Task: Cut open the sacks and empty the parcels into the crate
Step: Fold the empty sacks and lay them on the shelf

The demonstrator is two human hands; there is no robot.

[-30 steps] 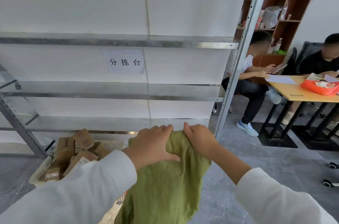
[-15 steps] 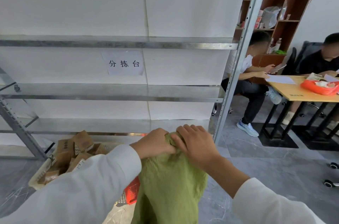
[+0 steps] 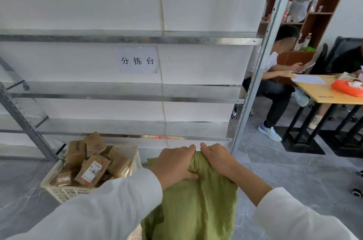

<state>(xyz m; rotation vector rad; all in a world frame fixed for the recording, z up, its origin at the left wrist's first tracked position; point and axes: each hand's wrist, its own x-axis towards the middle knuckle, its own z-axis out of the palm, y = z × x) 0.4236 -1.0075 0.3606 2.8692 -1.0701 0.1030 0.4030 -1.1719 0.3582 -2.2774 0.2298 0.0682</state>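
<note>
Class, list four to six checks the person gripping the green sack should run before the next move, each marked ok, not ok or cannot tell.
1. Grip on the green woven sack: ok, the left hand and the right hand both clutch its bunched top.
2. Sack emptied: cannot tell, it hangs limp but its lower end is out of frame.
3. Stance of the white plastic lattice crate: ok, upright on the floor, left of the sack.
4. Room in the crate: not ok, brown cardboard parcels heap above its rim.
5. Cutting tool at hand: cannot tell, none in view.
</note>
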